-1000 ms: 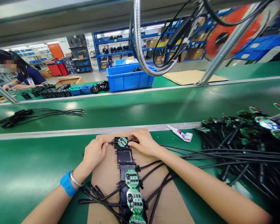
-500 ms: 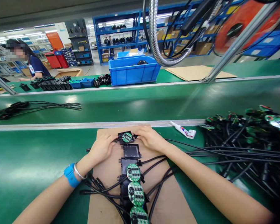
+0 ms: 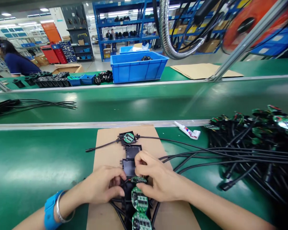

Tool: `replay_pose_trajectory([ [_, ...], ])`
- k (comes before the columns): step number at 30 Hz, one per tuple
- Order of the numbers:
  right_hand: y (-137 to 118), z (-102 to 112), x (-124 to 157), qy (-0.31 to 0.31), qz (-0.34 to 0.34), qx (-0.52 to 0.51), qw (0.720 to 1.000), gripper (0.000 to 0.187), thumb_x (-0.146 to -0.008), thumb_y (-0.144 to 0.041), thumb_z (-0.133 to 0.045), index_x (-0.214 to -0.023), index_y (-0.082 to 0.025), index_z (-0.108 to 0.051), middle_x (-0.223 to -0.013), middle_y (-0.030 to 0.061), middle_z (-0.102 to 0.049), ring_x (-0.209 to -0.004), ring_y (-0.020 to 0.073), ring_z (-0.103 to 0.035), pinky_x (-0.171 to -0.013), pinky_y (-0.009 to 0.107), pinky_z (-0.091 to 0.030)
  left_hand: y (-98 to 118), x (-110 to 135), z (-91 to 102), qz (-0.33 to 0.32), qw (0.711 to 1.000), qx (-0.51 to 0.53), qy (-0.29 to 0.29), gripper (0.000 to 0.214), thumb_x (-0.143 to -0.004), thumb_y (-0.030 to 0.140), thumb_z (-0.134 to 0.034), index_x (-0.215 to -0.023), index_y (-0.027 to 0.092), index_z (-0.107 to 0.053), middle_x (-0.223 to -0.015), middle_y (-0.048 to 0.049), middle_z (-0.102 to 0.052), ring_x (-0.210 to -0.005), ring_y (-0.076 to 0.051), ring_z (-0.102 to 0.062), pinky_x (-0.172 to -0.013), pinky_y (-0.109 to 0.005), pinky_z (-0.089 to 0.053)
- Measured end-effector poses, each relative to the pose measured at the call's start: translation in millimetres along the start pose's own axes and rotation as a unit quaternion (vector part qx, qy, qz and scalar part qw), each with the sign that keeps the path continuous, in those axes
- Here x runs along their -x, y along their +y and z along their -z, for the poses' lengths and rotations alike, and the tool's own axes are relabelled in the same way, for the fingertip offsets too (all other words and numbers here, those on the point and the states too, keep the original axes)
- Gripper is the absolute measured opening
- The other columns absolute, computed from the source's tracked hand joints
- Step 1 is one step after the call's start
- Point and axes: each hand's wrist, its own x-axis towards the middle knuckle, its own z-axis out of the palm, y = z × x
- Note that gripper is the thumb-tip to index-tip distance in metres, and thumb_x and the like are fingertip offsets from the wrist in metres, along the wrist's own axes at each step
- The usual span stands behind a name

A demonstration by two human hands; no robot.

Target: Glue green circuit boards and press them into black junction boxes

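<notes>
A round green circuit board point(image 3: 138, 180) stands tilted over a black plastic housing, with wires at its left side. My right hand point(image 3: 153, 175) is closed on this board, thumb at its lower edge and fingers above. My left hand point(image 3: 108, 183) is curled at the left side of the same housing, around the board's black cable, which it mostly hides. Nearer me, two more circuit boards point(image 3: 139, 199) lie on housings in the same column. Farther up are bare black housings point(image 3: 132, 152) and one with a small board point(image 3: 129, 137) seated in it.
The housings lie on a cardboard sheet point(image 3: 105, 140) on the green bench. A heap of black cables with boards point(image 3: 249, 140) fills the right side. A white tube point(image 3: 187, 130) lies behind. Blue bin point(image 3: 139, 68), hanging metal hose point(image 3: 166, 38) and another person point(image 3: 19, 62) are beyond.
Both hands have left the farthest housing and come down toward me to the third housing. The board there now stands tilted in my right hand. The other person has shifted left in view.
</notes>
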Motion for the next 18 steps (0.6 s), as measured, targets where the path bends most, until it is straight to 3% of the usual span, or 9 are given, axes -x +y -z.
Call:
replay_pose_trajectory([
  [4, 26.3, 17.2, 2.3, 0.035, -0.067, -0.038, 0.996, 0.024, -0.081, -0.035, -0.065, -0.095, -0.020, -0.052, -0.089, 0.0023, -0.053, -0.074, 0.0137, -0.049, -0.066, 0.026, -0.041, -0.1, -14.9, 16.8, 0.014, 0.992, -0.029, 0.120, 0.021, -0.088, 0.027, -0.055, -0.108, 0.021, -0.058, -0.081, 0.0006, -0.064, -0.067, -0.012, -0.058, -0.063, -0.022, -0.047],
  [6, 42.9, 21.4, 2.0, 0.043, -0.108, -0.001, 0.993, 0.015, -0.088, -0.031, -0.055, -0.097, -0.019, -0.051, -0.083, 0.0014, -0.056, -0.072, 0.0140, -0.051, -0.066, 0.026, -0.041, -3.6, -29.3, 22.5, 0.018, 0.981, -0.094, 0.168, 0.023, -0.088, 0.026, -0.055, -0.110, 0.021, -0.057, -0.082, 0.0009, -0.065, -0.067, -0.012, -0.060, -0.066, -0.023, -0.048],
  [11, 66.7, 11.8, 0.0, 0.007, -0.135, 0.129, 0.982, 0.006, -0.087, -0.023, -0.053, -0.087, -0.018, -0.056, -0.087, 0.0062, -0.062, -0.083, 0.0207, -0.057, -0.075, 0.033, -0.043, -19.6, -55.4, 21.6, 0.051, 0.958, -0.225, 0.169, 0.022, -0.087, 0.021, -0.056, -0.109, 0.021, -0.060, -0.090, -0.0019, -0.069, -0.080, -0.018, -0.065, -0.075, -0.029, -0.050],
  [18, 59.2, 9.3, -5.4, 0.034, -0.092, 0.196, 0.976, 0.023, -0.086, -0.027, -0.053, -0.105, -0.017, -0.063, -0.099, 0.0116, -0.060, -0.096, 0.0253, -0.053, -0.086, 0.041, -0.043, -18.4, -40.2, 21.7, 0.081, 0.935, -0.300, 0.169, 0.015, -0.087, 0.020, -0.056, -0.100, 0.021, -0.062, -0.093, -0.0060, -0.065, -0.088, -0.024, -0.062, -0.079, -0.035, -0.049],
])
